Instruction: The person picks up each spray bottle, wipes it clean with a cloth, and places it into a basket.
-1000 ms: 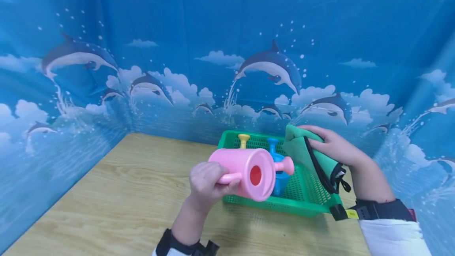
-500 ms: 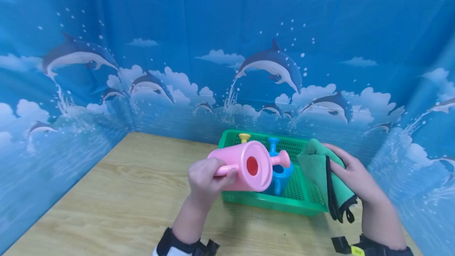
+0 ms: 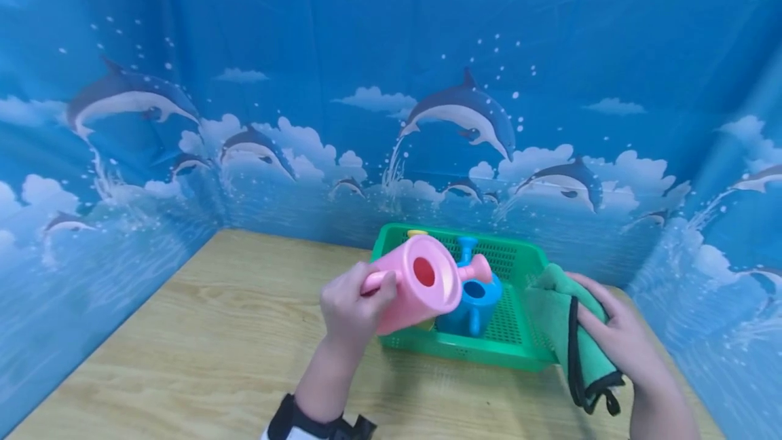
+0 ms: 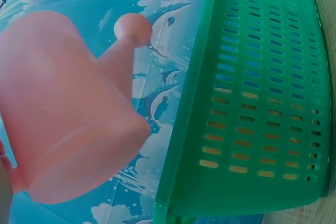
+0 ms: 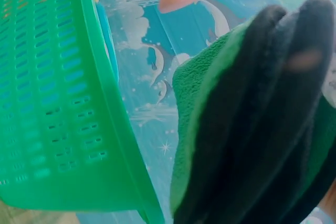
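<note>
My left hand point(image 3: 353, 304) grips the handle of a pink toy watering can point(image 3: 397, 284), held tilted above the left part of a green plastic basket point(image 3: 464, 352). The can's red-looking opening faces up toward me and its spout points right. In the left wrist view the pink watering can point(image 4: 68, 103) hangs beside the basket wall point(image 4: 252, 129). At the basket's right end, my right hand point(image 3: 617, 331) holds a folded green cloth point(image 3: 568, 331) with black edging and a small loop. The right wrist view has the cloth point(image 5: 194, 93) up close, with its dark edges.
Inside the basket stands a blue watering can point(image 3: 473, 307). A yellow one point(image 3: 418, 232) is mostly hidden behind the pink can. The basket rests on a wooden table point(image 3: 232, 345), with a blue dolphin-print sheet point(image 3: 342, 100) behind and at both sides.
My right hand has moved down and right with the green cloth, from over the basket to its right end. The pink watering can has risen slightly and moved left, tilting more toward me.
</note>
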Demonstrator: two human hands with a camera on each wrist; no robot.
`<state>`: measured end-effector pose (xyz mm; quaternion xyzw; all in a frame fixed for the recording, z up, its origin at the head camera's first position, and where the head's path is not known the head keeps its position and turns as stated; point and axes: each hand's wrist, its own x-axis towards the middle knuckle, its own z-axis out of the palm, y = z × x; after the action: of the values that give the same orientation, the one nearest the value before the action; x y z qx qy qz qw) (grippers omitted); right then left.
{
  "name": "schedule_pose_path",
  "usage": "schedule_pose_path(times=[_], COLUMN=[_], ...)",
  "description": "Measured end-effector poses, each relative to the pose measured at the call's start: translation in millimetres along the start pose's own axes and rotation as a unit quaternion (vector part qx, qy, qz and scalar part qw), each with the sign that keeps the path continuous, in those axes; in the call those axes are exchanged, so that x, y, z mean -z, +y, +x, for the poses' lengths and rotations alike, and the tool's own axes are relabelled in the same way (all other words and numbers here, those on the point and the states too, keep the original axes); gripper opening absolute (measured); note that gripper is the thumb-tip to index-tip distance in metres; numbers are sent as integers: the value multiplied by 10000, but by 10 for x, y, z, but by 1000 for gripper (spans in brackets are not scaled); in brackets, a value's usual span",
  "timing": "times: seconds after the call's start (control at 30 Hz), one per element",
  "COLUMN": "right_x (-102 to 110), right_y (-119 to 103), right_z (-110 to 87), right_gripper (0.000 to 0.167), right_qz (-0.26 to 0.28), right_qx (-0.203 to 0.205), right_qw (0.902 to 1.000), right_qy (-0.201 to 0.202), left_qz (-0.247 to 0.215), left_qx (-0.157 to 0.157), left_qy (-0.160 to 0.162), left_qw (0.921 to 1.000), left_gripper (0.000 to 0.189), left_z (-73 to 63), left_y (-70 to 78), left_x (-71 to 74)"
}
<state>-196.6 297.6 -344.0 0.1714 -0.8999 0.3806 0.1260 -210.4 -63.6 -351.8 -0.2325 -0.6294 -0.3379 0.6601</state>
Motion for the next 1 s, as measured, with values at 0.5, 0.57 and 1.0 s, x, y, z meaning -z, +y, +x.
schedule_pose_path(times=[0.5,0.57,1.0], right_x=[92,104,170], right_y=[78,94,160], right_z=[-25,-32,-68], right_gripper=[48,48,51], right_qz=[-71,-60,-88], right_qx=[-814,-845,-1180], right_qw=[9966,9964,9930], right_qy=[44,54,18], left_qz=[-286,-477,-1202], left_qx=[2247,2758,4818], left_qy=[-576,-797,-1898], left_qw=[9723,9567,8470], left_gripper=[40,33,35], left_z=[14,9,-29], left_y=[136,183,351], left_x=[-22,-36,-131])
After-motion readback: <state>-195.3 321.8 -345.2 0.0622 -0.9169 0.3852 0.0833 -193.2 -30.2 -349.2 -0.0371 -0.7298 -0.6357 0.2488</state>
